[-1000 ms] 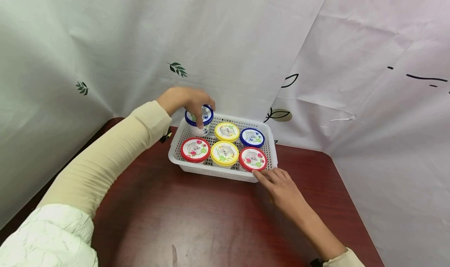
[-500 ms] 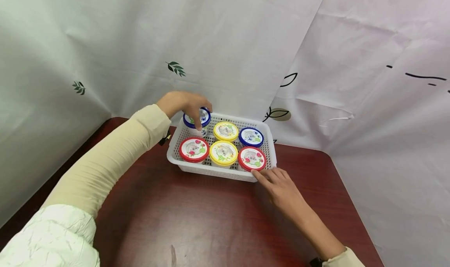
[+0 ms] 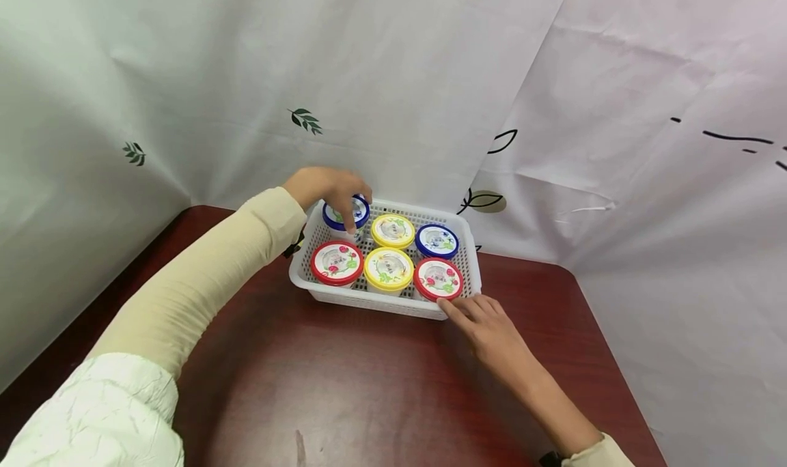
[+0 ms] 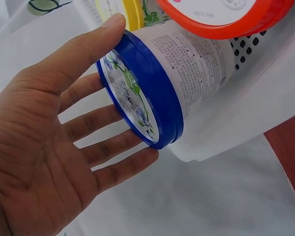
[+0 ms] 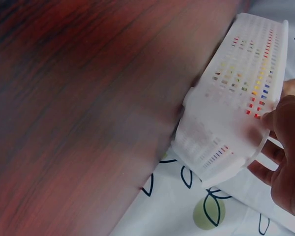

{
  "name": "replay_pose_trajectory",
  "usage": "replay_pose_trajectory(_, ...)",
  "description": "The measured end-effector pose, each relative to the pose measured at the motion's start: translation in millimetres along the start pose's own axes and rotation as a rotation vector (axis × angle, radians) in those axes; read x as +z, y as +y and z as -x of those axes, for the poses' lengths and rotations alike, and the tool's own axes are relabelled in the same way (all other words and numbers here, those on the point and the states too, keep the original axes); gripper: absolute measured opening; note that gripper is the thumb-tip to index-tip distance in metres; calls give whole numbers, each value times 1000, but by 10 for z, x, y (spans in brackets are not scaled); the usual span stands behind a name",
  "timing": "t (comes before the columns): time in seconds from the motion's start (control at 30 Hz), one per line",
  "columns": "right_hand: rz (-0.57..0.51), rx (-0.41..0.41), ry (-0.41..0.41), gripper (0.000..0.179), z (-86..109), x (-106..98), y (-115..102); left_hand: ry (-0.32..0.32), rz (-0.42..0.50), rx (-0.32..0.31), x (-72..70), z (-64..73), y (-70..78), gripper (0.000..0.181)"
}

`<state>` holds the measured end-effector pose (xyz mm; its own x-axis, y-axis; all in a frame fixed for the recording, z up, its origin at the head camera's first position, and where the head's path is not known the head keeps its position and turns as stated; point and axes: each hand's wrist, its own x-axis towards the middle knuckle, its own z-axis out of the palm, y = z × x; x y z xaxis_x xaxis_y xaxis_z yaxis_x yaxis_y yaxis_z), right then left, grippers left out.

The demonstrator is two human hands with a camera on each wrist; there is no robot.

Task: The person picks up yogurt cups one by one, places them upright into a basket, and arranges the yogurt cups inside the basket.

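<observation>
My left hand (image 3: 335, 188) holds a white tub with a blue lid (image 4: 160, 91) at the back left corner of a white plastic basket (image 3: 375, 305). In the left wrist view, the thumb lies on one side of the lid's edge and the fingertips on the other. The tub's lower part is inside the basket. At the front right corner, my right hand (image 3: 494, 334) grips the basket's rim. Its thumb presses the outer wall in the right wrist view, while some fingers are partly hidden behind the rim.
Also standing in the basket are two yellow-lidded tubs (image 3: 389, 270), two red-lidded tubs (image 3: 337, 262) and another blue-lidded tub (image 3: 437, 240). The basket sits at the back of a dark red wooden table (image 3: 344, 385). Pale patterned cloth (image 3: 399, 98) hangs close behind it.
My left hand has come down slightly with the blue-lidded tub, which sits lower in the basket's back left corner. The right hand stays on the rim.
</observation>
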<state>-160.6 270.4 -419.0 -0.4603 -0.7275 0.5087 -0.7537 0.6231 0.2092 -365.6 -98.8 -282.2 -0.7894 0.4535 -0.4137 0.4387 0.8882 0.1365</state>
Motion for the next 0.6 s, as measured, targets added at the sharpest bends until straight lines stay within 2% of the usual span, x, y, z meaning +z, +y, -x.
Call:
replay_pose_trajectory(0.33,0,0,-4,63,-5,0,-16,5,-4,-8,87,-27,-33,88)
replay_pose_trajectory(0.6,4,3,-9,64,-12,2,-27,-18,-22,-23,142,-82,-18,89)
